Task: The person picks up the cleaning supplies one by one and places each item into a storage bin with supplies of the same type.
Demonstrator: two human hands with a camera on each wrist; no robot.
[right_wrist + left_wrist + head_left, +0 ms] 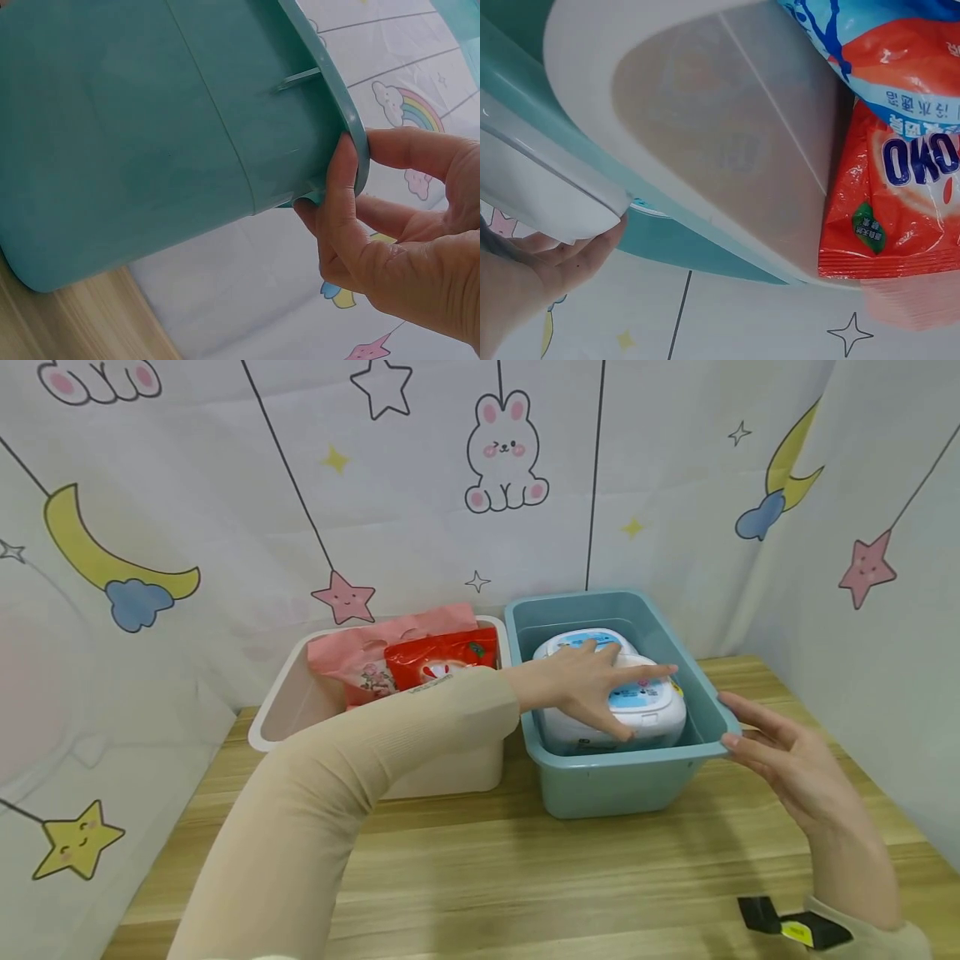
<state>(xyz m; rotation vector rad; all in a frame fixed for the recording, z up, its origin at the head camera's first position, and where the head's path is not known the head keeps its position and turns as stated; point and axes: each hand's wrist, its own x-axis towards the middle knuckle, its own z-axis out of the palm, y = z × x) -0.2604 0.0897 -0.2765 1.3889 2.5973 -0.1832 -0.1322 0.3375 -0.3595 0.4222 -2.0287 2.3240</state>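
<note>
My left hand point(581, 685) spreads over a white lidded plastic box point(651, 727) with a blue label, inside the teal bin point(600, 789). The thumb lies near the box's front edge and the other fingers reach out over its top. In the left wrist view the fingertips touch an edge of the white box point(547, 176). Behind it sits a second white box point(551, 647), partly covered by the hand. My right hand point(798, 760) holds the bin's front right corner. The right wrist view shows thumb and fingers on both sides of the teal rim point(352, 124).
Left of the teal bin stands an off-white bin point(450, 772), touching or nearly touching it. It contains a red OMO packet point(442, 652), a pink bag point(337, 656) and a blue-and-orange packet point(900, 60). Both bins are on a wooden table point(525, 877) against a printed curtain point(420, 502).
</note>
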